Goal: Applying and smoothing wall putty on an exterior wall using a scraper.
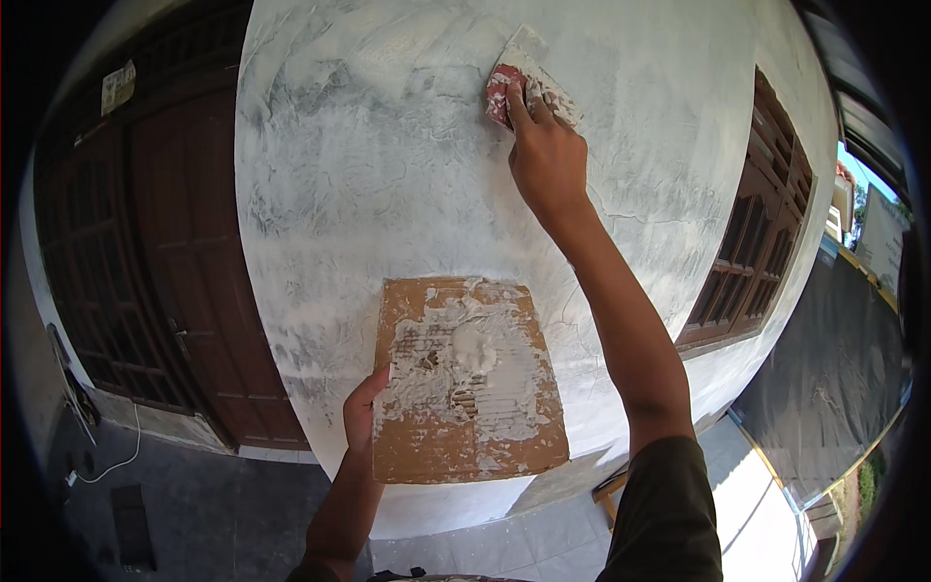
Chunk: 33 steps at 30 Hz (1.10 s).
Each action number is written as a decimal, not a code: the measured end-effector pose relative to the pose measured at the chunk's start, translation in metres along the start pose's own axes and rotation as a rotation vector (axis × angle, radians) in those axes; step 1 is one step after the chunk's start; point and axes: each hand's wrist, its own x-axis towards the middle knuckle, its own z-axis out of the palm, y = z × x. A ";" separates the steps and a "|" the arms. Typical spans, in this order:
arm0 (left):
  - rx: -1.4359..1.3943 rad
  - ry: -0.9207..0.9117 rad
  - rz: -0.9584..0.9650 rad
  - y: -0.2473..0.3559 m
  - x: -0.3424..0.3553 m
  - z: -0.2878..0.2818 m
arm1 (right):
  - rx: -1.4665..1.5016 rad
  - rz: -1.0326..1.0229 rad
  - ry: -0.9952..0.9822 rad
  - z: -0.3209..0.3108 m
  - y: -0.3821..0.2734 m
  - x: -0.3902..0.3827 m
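My right hand (543, 155) grips a flat scraper (529, 58) with a red part, smeared with white paste, held against the upper middle of the mottled white-and-grey plastered wall (349, 165). Below it, my left hand (361, 417) holds a rectangular cardboard sheet (407, 446) by its left edge, in front of the wall. A lump of white paste (473, 344) lies on the cardboard, with more spread thinly around it, and bare ridged patches show through.
A brown wooden door (179, 252) stands left of the wall, with a white cable (121, 461) on the dark floor (194, 514) before it. Rightward are a brown-framed window (747, 252), a dark sheet (824, 359) and a small wooden object (609, 495) low down.
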 end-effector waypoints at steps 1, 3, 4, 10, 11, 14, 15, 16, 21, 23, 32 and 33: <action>0.008 -0.003 0.009 0.002 0.000 0.001 | 0.007 -0.027 0.012 0.001 -0.006 -0.006; 0.014 -0.009 0.015 0.006 0.002 0.002 | 0.003 -0.084 0.046 -0.001 -0.013 -0.020; 0.008 -0.027 0.003 0.011 0.003 0.003 | 0.006 -0.083 0.047 -0.006 -0.019 -0.025; 0.069 -0.027 -0.003 0.020 0.005 0.019 | 0.233 0.168 0.153 -0.024 0.011 0.008; 0.073 -0.051 -0.014 0.021 0.007 0.017 | 0.228 0.217 0.138 -0.028 0.015 0.022; 0.084 -0.016 -0.001 0.024 0.006 0.014 | 0.108 0.160 0.217 -0.010 0.018 0.045; 0.084 -0.016 -0.005 0.026 0.006 0.012 | 0.081 0.155 0.124 -0.003 0.011 0.046; 0.089 -0.026 -0.002 0.029 0.004 0.009 | 0.056 0.151 0.032 0.003 0.003 0.047; 0.072 -0.028 0.005 0.041 -0.009 0.006 | 0.019 0.128 0.069 0.015 -0.019 0.037; 0.042 -0.058 -0.008 0.046 -0.013 0.005 | 0.033 0.137 0.083 0.014 -0.026 0.033; 0.099 -0.049 0.003 0.051 -0.040 0.007 | 0.083 0.037 -0.080 -0.026 -0.065 -0.039; 0.102 -0.041 0.011 0.051 -0.046 0.010 | 0.092 0.007 -0.079 -0.033 -0.069 -0.046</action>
